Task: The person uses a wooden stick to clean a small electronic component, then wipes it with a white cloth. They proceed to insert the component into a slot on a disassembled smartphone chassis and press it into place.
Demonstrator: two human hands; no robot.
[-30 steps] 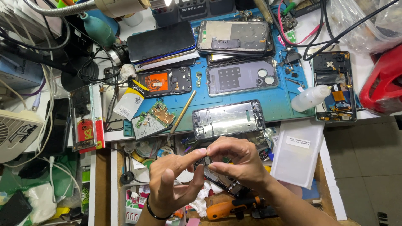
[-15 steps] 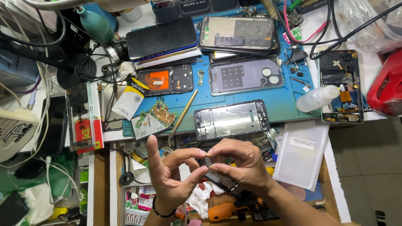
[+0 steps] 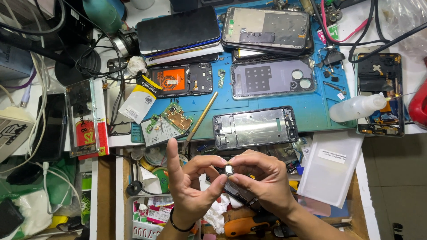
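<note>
While both hands meet over near edge of bench, small silvery square part [image 3: 229, 169] sits pinched between fingertips: left hand [image 3: 189, 191] thumb and bent finger on it, index raised; right hand [image 3: 260, 184] closed on it from other side. Judged: part out, loose, not seated in anything. Bare phone frame [image 3: 255, 127] on blue mat [image 3: 320, 113] near edge, empty. Count: one part, one green circuit board [image 3: 177, 118], one brass-coloured tool [image 3: 201, 119], one clear squeeze bottle [image 3: 356, 108].
</note>
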